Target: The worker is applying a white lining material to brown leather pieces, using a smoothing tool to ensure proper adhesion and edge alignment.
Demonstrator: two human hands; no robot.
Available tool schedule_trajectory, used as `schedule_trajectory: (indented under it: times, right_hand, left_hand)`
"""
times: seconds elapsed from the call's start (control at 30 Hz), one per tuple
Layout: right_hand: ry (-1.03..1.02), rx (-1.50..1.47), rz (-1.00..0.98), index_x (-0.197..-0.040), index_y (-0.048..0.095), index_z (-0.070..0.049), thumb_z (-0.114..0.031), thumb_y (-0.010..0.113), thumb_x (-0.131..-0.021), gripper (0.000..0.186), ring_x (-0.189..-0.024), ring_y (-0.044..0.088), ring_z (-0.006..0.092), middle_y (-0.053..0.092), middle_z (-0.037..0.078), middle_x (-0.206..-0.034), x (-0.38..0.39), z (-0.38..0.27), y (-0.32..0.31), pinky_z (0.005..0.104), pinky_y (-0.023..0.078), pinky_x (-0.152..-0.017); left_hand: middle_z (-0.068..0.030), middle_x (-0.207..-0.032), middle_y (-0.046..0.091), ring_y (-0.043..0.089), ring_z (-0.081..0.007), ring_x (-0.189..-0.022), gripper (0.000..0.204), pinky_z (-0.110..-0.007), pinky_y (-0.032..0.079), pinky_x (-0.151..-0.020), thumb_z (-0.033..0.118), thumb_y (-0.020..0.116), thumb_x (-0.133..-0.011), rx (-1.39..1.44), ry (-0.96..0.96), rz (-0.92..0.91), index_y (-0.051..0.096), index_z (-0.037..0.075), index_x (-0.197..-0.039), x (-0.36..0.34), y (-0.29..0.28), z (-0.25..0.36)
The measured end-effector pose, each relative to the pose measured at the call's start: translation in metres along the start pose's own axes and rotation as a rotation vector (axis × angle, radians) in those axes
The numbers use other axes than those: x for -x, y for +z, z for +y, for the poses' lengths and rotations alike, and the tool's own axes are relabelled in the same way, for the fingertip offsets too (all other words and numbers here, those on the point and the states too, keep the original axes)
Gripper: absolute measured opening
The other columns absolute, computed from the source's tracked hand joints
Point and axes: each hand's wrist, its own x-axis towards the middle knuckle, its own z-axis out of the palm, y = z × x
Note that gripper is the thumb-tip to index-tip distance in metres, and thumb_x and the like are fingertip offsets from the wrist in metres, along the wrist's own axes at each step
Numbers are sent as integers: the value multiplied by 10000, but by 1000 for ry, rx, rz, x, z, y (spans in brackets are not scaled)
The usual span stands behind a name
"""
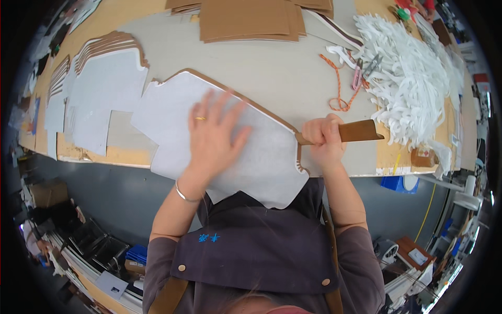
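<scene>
A large white-backed panel (pixel 272 157) with a folded brown edge and a white line along it lies on the table and hangs over the front edge towards my lap. My left hand (pixel 214 133), slightly blurred, rests flat on the panel with its fingers spread. At the panel's right corner my right hand (pixel 325 137) is closed in a fist round a long, flat brown tool (pixel 362 131). One end of the tool sticks out to the right; the other shows at the panel's edge. Below it, the panel's curved edge has small notches.
Stacked similar panels (pixel 107 78) lie at the left, and brown sheets (pixel 246 21) at the back. On the right are a heap of white strips (pixel 408 83), pink-handled snips (pixel 357 74), an orange cord (pixel 339 89) and a small brown jar (pixel 423 157).
</scene>
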Motion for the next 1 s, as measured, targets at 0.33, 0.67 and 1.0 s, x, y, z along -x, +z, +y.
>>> schedule_trajectory:
  times: [0.33,0.67,1.0]
  right_hand:
    - [-51,-163,-22,-679,289,-131,-297,398,-1044,415,-469,175,98,238,-27,-522,-59,-2,-1,295,187,-468]
    - [-20,-187,-75,-688,292,-122,-329,422,-1038,426,-468,204,105,260,-21,-522,-55,-3,1,299,190,-464]
    - [253,-108,-166,-686,311,-150,-336,457,-1019,407,-471,206,104,269,-39,-528,-47,23,12,303,196,-471]
  left_hand:
    - [-107,-1458,439,324,-404,-1379,685,-582,294,-1067,463,725,-772,58,112,-159,532,206,-1377,49,22,87]
    - [-71,-1302,560,471,-288,-1272,430,-483,349,-1046,257,740,-756,10,52,63,646,123,-1153,17,36,68]
    - [-66,-1303,560,464,-284,-1282,422,-492,317,-1056,293,728,-764,-5,67,64,645,129,-1145,18,39,66]
